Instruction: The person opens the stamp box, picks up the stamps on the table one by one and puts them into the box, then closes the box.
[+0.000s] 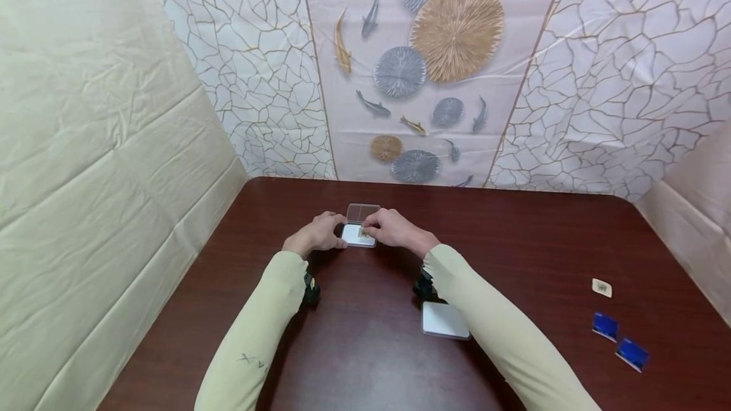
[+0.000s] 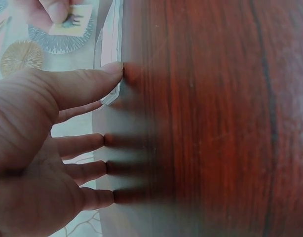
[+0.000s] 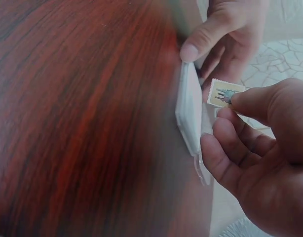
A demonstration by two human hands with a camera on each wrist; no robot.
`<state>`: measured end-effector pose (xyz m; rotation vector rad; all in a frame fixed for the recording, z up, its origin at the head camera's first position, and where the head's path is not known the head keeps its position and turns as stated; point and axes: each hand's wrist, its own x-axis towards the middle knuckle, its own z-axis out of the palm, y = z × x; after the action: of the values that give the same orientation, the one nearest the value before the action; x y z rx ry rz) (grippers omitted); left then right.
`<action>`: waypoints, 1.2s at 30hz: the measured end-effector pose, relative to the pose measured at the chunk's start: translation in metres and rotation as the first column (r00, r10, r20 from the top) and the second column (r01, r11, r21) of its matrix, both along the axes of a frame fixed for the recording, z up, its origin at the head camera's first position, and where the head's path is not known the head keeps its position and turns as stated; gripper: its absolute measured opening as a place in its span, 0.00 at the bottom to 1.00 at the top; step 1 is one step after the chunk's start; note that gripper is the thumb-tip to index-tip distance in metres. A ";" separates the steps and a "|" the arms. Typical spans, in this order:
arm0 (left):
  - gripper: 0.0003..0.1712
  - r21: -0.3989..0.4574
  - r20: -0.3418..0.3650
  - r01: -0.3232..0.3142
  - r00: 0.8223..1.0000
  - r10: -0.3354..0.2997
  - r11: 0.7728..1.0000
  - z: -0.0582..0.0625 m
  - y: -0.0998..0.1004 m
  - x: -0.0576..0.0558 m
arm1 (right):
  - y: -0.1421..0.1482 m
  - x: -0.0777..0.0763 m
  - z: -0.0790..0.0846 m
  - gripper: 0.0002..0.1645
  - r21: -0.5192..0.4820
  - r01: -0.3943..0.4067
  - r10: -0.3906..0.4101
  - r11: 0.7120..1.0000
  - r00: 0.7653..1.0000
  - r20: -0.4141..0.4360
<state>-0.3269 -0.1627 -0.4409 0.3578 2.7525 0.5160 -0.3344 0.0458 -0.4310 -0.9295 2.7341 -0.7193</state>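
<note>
A small hinged plastic case (image 1: 350, 236) lies on the table with its clear lid (image 1: 358, 211) raised at the back and a white surface inside. My left hand (image 1: 320, 233) holds the case's left end, thumb (image 2: 99, 79) at the near edge and forefinger behind; its other fingertips rest on the table. Between thumb and fingertips, my right hand (image 1: 398, 231) pinches a postage stamp (image 3: 219, 94) with a scalloped edge and a small dark picture. The stamp is over the white inside of the case in the head view, tilted up from it in the right wrist view.
A second flat white case (image 1: 444, 319) lies beside the right forearm, partly covered by the sleeve. Farther right are a small pale square (image 1: 602, 288) with a printed picture and two blue packets, one nearer the middle (image 1: 605, 326) and one beyond (image 1: 632, 354). Patterned cloth hangs behind the table.
</note>
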 end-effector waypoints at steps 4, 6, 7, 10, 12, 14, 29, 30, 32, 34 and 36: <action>0.35 -0.002 0.004 -0.004 1.000 0.004 1.000 0.000 0.000 -0.001 | -0.004 -0.005 -0.006 0.12 0.012 -0.009 0.009 1.000 1.000 -0.004; 0.35 -0.002 0.001 -0.007 1.000 0.007 1.000 0.001 -0.001 0.000 | -0.006 -0.007 -0.009 0.12 0.014 -0.014 0.015 1.000 1.000 -0.016; 0.35 -0.002 -0.001 -0.006 1.000 0.006 1.000 0.001 0.000 0.000 | -0.006 -0.008 -0.010 0.12 0.013 -0.015 0.015 1.000 1.000 -0.017; 0.35 -0.004 -0.010 0.001 1.000 -0.001 1.000 0.002 0.000 0.000 | -0.009 -0.009 -0.012 0.11 0.009 -0.014 0.014 1.000 1.000 -0.015; 0.35 -0.005 -0.011 0.005 1.000 -0.005 1.000 0.002 0.000 -0.001 | -0.010 -0.010 -0.012 0.11 0.006 -0.011 0.011 1.000 1.000 -0.010; 0.35 -0.005 -0.009 0.007 1.000 -0.007 1.000 0.001 0.001 -0.001 | -0.013 -0.011 -0.013 0.10 0.004 -0.007 0.007 1.000 1.000 -0.008; 0.35 0.016 0.005 -0.007 1.000 0.007 1.000 0.000 0.001 -0.001 | -0.033 -0.015 -0.018 0.03 -0.031 0.065 -0.064 0.997 0.998 0.006; 0.35 0.017 0.004 -0.008 1.000 0.008 1.000 0.000 0.001 -0.001 | -0.034 -0.016 -0.019 0.03 -0.036 0.072 -0.072 0.997 0.997 0.002; 0.35 0.021 0.004 -0.012 1.000 0.012 1.000 0.000 0.001 -0.001 | -0.036 -0.016 -0.020 0.02 -0.041 0.085 -0.085 0.996 0.996 -0.003; 0.36 0.021 0.002 -0.011 1.000 0.011 1.000 0.000 0.001 -0.001 | -0.037 -0.017 -0.021 0.03 -0.039 0.098 -0.098 0.994 0.995 -0.009; 0.36 0.018 0.000 -0.006 1.000 0.006 1.000 0.000 0.001 -0.001 | -0.038 -0.017 -0.023 0.03 -0.032 0.115 -0.115 0.993 0.993 -0.011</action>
<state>-0.3276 -0.1617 -0.4405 0.3539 2.7518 0.5428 -0.3518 0.0074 -0.4537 -0.7906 2.8141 -0.7809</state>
